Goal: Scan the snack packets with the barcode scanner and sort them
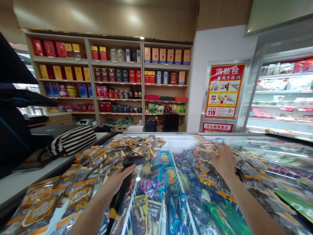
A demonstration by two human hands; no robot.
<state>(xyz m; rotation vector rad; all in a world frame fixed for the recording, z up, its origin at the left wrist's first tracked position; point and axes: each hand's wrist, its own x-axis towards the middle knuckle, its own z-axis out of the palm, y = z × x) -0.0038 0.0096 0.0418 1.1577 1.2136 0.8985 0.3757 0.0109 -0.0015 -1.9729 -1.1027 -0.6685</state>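
Observation:
My left hand is wrapped round the handle of a black barcode scanner with a yellow band near its lower end. Its head points away from me, over the open freezer section. My right hand reaches forward to the right-hand pile of snack packets, with its fingers bent down at the far part of the pile. What those fingertips grip is too small to make out. Another heap of snack packets, clear with orange edges, spreads to the left of the scanner.
Below my hands, a chest freezer holds wrapped ice creams between white wire dividers. A striped bag lies on the left counter. Behind stand shelves of boxed bottles, a red fire-hydrant poster and a display fridge.

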